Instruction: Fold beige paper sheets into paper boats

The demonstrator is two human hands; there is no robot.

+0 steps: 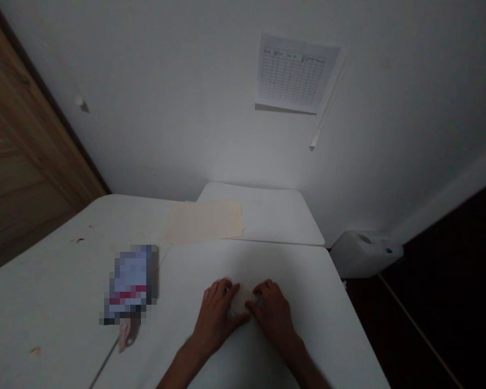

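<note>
On the white tabletop (243, 356), a small pale, whitish piece (244, 297) lies between my two hands. What it is I cannot make out; its colour nearly matches the table. My left hand (218, 310) is curled at its left edge, thumb stretched along the near side. From the right, my right hand (273, 313) has bent fingers and its thumb at the piece's edge. Both hands rest low, close to the table, and part of the piece is hidden by fingers.
Beige sheets (204, 221) lie toward the back. At left sits a blurred blue-white packet (129, 281) with a strap (124, 335). A printed page (294, 73) hangs on the wall. A white plastic container (356, 254) stands beyond the table's right edge; a wooden door (36, 135) is left.
</note>
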